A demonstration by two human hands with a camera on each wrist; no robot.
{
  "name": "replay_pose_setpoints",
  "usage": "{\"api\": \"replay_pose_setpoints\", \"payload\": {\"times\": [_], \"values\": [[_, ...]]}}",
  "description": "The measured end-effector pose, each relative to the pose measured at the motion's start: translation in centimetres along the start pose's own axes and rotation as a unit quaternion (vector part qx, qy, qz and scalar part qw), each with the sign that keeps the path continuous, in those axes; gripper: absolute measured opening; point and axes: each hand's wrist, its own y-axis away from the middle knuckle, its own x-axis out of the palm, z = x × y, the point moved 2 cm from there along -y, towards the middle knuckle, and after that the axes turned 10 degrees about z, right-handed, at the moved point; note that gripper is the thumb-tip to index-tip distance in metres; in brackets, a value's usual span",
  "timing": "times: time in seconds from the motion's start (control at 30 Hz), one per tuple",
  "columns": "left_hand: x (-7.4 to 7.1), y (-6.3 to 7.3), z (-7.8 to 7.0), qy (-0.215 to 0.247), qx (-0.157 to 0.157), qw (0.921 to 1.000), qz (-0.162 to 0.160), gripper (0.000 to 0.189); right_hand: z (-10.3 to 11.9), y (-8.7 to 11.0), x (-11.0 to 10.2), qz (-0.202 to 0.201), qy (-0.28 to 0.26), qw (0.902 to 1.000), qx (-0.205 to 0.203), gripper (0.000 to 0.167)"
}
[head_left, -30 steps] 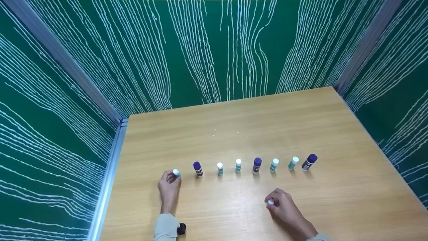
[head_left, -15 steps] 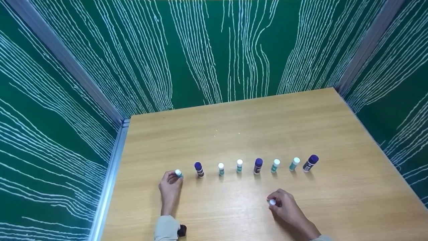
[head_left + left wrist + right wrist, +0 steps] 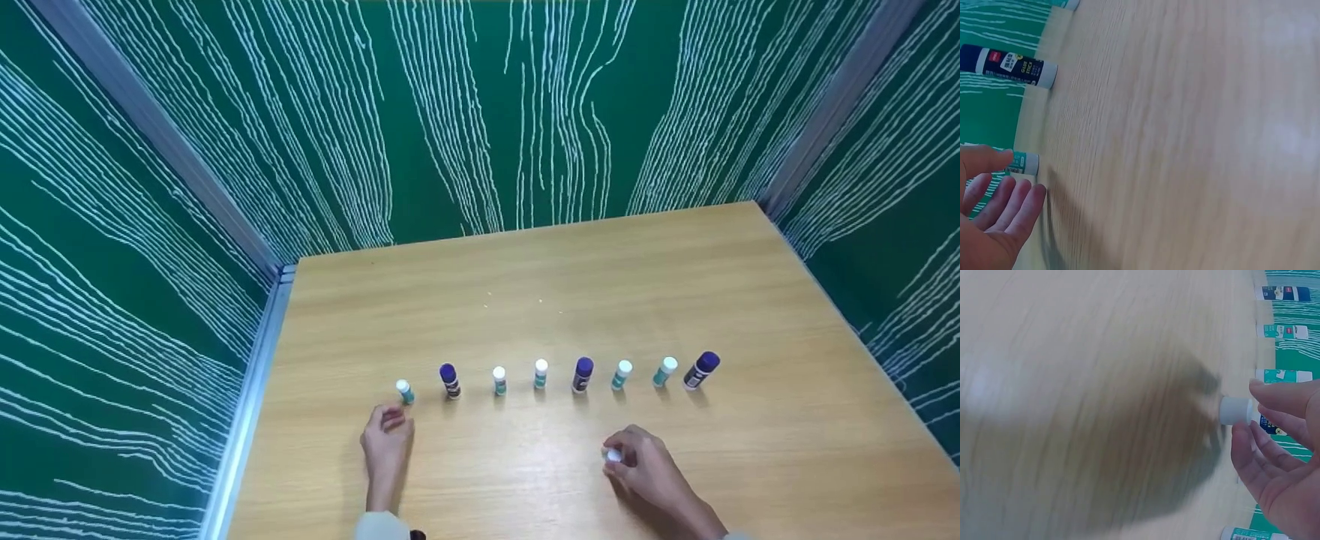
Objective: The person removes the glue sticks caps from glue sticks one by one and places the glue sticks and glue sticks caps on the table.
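My left hand [image 3: 388, 442] has its fingers loosely bent, just on the near side of a small teal glue stick [image 3: 406, 391] with a white cap. In the left wrist view, that glue stick [image 3: 1028, 163] stands upright behind the thumb, and the fingers hold nothing. My right hand [image 3: 643, 463] pinches a short white cylinder, like a cap [image 3: 613, 455], between thumb and fingers. The right wrist view has this white cap [image 3: 1235, 410] down at the wooden tabletop, its far end partly hidden by the fingertips.
Glue sticks stand upright in a row across the table [image 3: 525, 465]: a purple-capped one [image 3: 450, 381], another in the middle [image 3: 583, 375] and a larger-looking one [image 3: 702, 370] at right, with several white-capped teal ones between. Small white crumbs lie farther back. Green walls [image 3: 442, 112] with white lines enclose the table.
My left hand has let go of the leftmost teal glue stick and drawn back toward me, leaving it upright. The right hand keeps its hold on the white cap in about the same place.
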Motion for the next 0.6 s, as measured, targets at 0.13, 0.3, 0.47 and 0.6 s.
{"api": "replay_pose_setpoints", "payload": {"times": [0.13, 0.3, 0.47, 0.6], "values": [[0.3, 0.6, -0.1, 0.015, 0.009, 0.9997, 0.014, 0.029, 0.3, 0.1, -0.2, -0.013, 0.013, 0.9998, -0.003, 0.023], [0.9, 1.2, -0.3, 0.026, 0.011, 0.9992, 0.029, 0.032, 0.7, 0.2, -0.5, -0.031, 0.012, 0.9994, -0.011, 0.020], [1.2, 1.6, -0.2, 0.042, 0.021, 0.9983, 0.035, 0.032, 1.3, 0.2, -0.6, -0.051, 0.008, 0.9985, -0.018, 0.021], [1.6, 1.8, 0.0, 0.048, 0.045, 0.9967, 0.048, 0.033, 1.9, 0.2, -0.6, -0.076, 0.008, 0.9964, -0.035, 0.022]]}}
